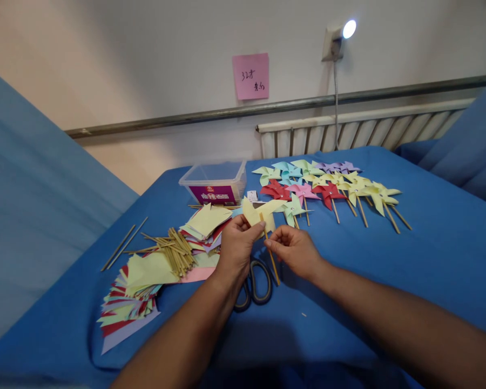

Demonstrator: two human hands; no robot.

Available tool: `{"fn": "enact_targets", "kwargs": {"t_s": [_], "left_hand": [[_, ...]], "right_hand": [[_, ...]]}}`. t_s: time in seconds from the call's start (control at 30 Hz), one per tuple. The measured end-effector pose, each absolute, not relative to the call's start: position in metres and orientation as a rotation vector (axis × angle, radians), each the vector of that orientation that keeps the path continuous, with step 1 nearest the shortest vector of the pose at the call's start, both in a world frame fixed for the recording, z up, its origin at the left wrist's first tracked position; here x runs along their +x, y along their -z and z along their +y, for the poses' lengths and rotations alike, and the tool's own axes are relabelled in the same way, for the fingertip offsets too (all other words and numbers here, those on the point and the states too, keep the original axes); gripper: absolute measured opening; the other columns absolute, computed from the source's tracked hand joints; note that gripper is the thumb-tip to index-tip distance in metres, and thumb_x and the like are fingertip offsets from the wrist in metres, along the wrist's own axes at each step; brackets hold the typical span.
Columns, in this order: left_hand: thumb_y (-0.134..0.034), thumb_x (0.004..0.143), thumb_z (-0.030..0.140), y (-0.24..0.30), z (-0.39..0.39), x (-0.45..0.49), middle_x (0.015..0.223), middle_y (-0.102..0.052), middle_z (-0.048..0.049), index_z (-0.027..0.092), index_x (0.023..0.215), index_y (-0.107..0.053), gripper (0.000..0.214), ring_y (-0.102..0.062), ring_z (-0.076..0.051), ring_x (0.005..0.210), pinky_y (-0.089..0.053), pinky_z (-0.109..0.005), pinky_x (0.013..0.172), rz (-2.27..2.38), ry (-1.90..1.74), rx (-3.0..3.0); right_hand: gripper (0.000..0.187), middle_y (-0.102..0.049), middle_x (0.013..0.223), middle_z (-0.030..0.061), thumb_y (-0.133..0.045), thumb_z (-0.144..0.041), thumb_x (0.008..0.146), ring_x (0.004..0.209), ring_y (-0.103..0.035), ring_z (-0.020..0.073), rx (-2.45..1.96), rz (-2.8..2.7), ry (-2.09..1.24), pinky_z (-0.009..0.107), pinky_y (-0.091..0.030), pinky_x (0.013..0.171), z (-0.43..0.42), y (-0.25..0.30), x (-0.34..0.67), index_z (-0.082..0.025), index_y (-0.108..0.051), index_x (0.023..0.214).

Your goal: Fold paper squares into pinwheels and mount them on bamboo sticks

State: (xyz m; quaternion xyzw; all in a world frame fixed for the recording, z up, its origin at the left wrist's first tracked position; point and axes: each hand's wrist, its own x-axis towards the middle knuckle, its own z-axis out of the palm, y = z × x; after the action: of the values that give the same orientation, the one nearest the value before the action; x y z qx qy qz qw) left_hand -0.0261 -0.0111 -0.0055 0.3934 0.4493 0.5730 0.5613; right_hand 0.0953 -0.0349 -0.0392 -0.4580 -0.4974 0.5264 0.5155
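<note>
A pale yellow paper pinwheel (273, 207) is held up in front of me by my left hand (238, 243), its thumb pressed over the top of a thin wooden stick (273, 266). The stick slants down toward me from the pinwheel. My right hand (297, 249) is closed, thumb and forefinger pinching the stick below the paper. Black-handled scissors (261, 300) lie on the blue cloth just under my hands, their blades hidden. Behind my right hand rests a pale green pinwheel (294, 208).
Finished pinwheels (328, 193) in several colours lie at the back right. To my left are a bundle of wooden sticks (178, 253), cut paper squares (206, 220) and fanned paper pieces (132, 302). A clear plastic box (214, 174) stands at the back by the wall.
</note>
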Motion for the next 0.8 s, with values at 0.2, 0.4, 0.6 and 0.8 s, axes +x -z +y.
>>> {"fn": "enact_targets", "kwargs": {"t_s": [0.2,0.4,0.6,0.8], "left_hand": [[-0.083,0.054,0.022,0.002,-0.011,-0.026,0.082,-0.072,-0.0056,0.011,0.087,-0.067,0.039,-0.064,-0.015,0.069,-0.049,-0.027,0.071,1.080,-1.385,0.926],[-0.082,0.056,0.020,-0.005,-0.013,-0.027,0.082,-0.073,-0.0052,0.011,0.089,-0.068,0.037,-0.064,-0.014,0.069,-0.048,-0.024,0.068,1.033,-1.359,0.916],[-0.081,0.060,0.025,-0.009,-0.012,-0.031,0.081,-0.073,-0.0071,0.010,0.090,-0.071,0.035,-0.063,-0.014,0.065,-0.049,-0.025,0.065,1.036,-1.304,0.913],[-0.082,0.059,0.027,-0.010,-0.010,-0.036,0.078,-0.073,-0.0074,0.009,0.090,-0.071,0.037,-0.063,-0.014,0.060,-0.049,-0.025,0.060,1.094,-1.267,0.923]], "right_hand": [[0.021,-0.054,0.056,-0.0048,-0.067,-0.036,0.072,0.050,-0.046,0.0093,-1.110,-1.235,-1.236,0.022,-0.036,0.047,-0.036,0.040,0.095,-0.019,-0.055,0.066],[0.024,-0.054,0.055,-0.0047,-0.067,-0.039,0.072,0.048,-0.046,0.0088,-1.087,-1.214,-1.223,0.022,-0.035,0.046,-0.036,0.038,0.095,-0.019,-0.054,0.064],[0.025,-0.053,0.051,-0.0048,-0.068,-0.038,0.070,0.045,-0.044,0.0083,-1.089,-1.206,-1.222,0.022,-0.033,0.045,-0.035,0.035,0.096,-0.019,-0.054,0.062],[0.024,-0.051,0.053,-0.0049,-0.066,-0.038,0.071,0.048,-0.043,0.0083,-1.101,-1.237,-1.214,0.022,-0.032,0.046,-0.036,0.035,0.098,-0.019,-0.053,0.063]]}}
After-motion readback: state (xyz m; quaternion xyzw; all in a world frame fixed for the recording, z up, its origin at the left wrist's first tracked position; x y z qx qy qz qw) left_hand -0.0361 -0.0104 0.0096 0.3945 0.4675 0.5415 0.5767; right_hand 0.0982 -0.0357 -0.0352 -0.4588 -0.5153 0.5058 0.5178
